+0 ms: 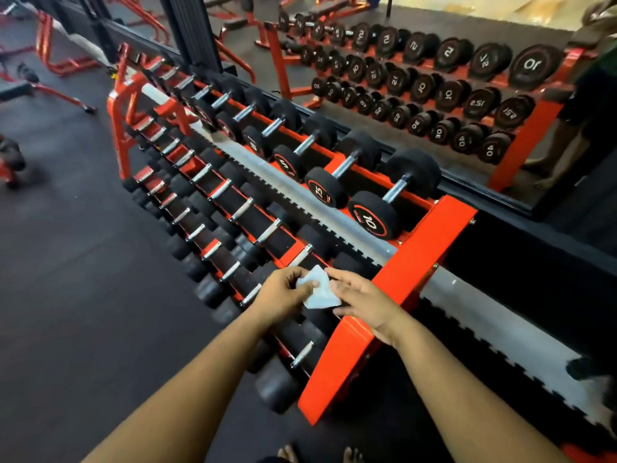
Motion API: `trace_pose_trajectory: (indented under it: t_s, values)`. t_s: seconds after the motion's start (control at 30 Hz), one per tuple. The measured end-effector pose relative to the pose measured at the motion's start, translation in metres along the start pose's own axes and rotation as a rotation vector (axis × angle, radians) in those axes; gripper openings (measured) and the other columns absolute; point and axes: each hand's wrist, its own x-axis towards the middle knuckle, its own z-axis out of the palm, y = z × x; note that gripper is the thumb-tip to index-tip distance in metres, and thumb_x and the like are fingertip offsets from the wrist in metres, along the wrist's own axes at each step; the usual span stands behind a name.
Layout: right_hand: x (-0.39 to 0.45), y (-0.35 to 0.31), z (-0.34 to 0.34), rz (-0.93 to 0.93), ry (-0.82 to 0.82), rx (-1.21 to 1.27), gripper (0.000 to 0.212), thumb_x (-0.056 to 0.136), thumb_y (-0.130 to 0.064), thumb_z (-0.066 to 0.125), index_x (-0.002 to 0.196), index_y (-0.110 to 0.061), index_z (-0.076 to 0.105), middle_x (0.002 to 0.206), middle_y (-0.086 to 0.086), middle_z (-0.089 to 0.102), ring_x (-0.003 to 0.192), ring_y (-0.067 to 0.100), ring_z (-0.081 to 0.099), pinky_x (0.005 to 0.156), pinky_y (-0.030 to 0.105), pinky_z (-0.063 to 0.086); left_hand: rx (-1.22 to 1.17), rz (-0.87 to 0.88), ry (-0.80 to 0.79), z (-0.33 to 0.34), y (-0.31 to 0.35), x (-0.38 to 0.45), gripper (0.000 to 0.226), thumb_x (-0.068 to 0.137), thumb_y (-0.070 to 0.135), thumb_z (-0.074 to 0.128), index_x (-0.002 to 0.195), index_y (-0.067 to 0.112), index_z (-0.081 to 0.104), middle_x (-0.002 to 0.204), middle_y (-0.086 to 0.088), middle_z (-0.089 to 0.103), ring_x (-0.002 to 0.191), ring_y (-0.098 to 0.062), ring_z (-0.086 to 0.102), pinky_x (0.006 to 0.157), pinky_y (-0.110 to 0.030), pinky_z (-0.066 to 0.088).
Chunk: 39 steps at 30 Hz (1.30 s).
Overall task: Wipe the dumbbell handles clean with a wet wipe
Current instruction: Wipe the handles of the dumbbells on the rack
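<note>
wet wipe point(319, 290) partly hidden by fingers, far dumbbells point(160, 75) blurred

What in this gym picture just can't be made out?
- Head view: part of the wipe is covered by the left hand and right hand.
- Bottom-shelf dumbbells: weight markings face away.
- Far end of the rack: numbers too small and blurred.

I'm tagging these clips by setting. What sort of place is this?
A gym's free-weights area, most likely. A red rack holds rows of black dumbbells with numbered ends, a wall mirror reflects them, and red weight benches stand on dark flooring.
</note>
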Motion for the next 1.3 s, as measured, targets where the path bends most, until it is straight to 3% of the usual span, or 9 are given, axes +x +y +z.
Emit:
trace_pose_trajectory:
  t_s: [0.07,0.13,0.23,0.33,0.57,0.73,0.83,1.07,1.3]
  values:
    - [-0.002,0.0,0.011,0.051,-0.012,0.127,0.041,0.1,-0.045,0.056,0.135,-0.024,0.059,0.123,0.005,0.07,0.111,0.021,0.069,0.094,0.042,0.057,0.044,0.035,0.001,-0.013,-0.001,-0.005,0.009,0.094,0.021,0.073,0.087,0.017,0.068,0.068,0.009,0.065,0.059,-0.01,0.059,0.054,-0.03,0.051]
    - [-0.002,0.0,0.031,0.033,0.051,0.106,0.034,0.105,-0.037,0.051,0.132,-0.018,0.06,0.117,0.008,0.073,0.102,0.023,0.073,0.087,0.04,0.06,0.079,0.07,-0.039,-0.028,-0.004,-0.011,0.012,0.094,0.021,0.074,0.084,0.019,0.066,0.066,0.013,0.063,0.058,-0.005,0.057,0.053,-0.022,0.046]
    - [0.003,0.003,0.067,-0.035,0.112,0.027,0.02,0.101,-0.012,0.058,0.12,-0.012,0.064,0.101,0.007,0.076,0.089,0.02,0.074,0.077,0.037,0.059,-0.012,0.092,-0.076,-0.052,-0.015,-0.017,0.014,0.09,0.026,0.078,0.095,0.017,0.067,0.082,0.002,0.072,0.071,-0.011,0.065,0.064,-0.029,0.053]
    - [0.012,0.005,0.106,-0.07,0.212,0.052,0.014,0.098,-0.008,0.062,0.112,-0.007,0.065,0.097,0.01,0.077,0.086,0.027,0.075,0.074,0.041,0.06,-0.182,0.06,-0.106,-0.075,-0.027,-0.029,0.046,0.08,0.042,0.08,0.113,0.013,0.064,0.103,-0.015,0.073,0.081,-0.019,0.069,0.071,-0.039,0.058]
    - [0.028,0.013,0.203,-0.091,0.511,0.111,0.01,0.098,-0.008,0.062,0.107,-0.006,0.065,0.094,0.01,0.077,0.083,0.027,0.075,0.059,0.032,0.059,-0.194,0.018,-0.249,-0.152,-0.075,-0.045,0.025,0.09,0.011,0.077,0.106,-0.003,0.064,0.081,-0.012,0.073,0.06,-0.019,0.066,0.058,-0.028,0.056]
    - [0.032,0.01,0.239,-0.095,0.607,0.101,0.008,0.1,-0.014,0.061,0.103,-0.008,0.066,0.091,0.01,0.076,0.079,0.021,0.075,0.059,0.034,0.06,-0.091,0.048,-0.296,-0.179,-0.082,-0.046,0.03,0.099,0.02,0.067,0.093,-0.009,0.061,0.07,-0.012,0.061,0.057,-0.013,0.059,0.056,-0.023,0.05]
    - [0.033,0.009,0.245,-0.114,0.648,0.104,0.011,0.099,-0.016,0.063,0.102,-0.006,0.065,0.09,0.011,0.075,0.077,0.019,0.074,0.059,0.034,0.061,-0.086,0.052,-0.317,-0.182,-0.079,-0.042,0.045,0.1,0.031,0.064,0.089,-0.013,0.059,0.071,-0.01,0.06,0.06,-0.011,0.058,0.059,-0.025,0.05]
    - [0.047,0.008,0.224,-0.123,0.589,0.255,0.015,0.098,-0.015,0.064,0.112,-0.007,0.063,0.098,0.006,0.076,0.082,0.021,0.075,0.064,0.036,0.062,-0.077,0.046,-0.294,-0.17,-0.079,-0.015,0.032,0.09,0.027,0.078,0.09,-0.004,0.067,0.078,-0.026,0.069,0.062,-0.02,0.058,0.06,-0.032,0.048]
    - [0.081,0.026,0.194,-0.086,0.531,0.265,0.013,0.1,-0.007,0.059,0.103,-0.015,0.07,0.095,0.003,0.078,0.092,0.022,0.075,0.072,0.033,0.061,-0.007,-0.039,-0.234,-0.15,-0.087,0.016,0.04,0.1,0.039,0.058,0.076,0.007,0.061,0.061,0.004,0.059,0.053,-0.008,0.047,0.057,-0.029,0.036]
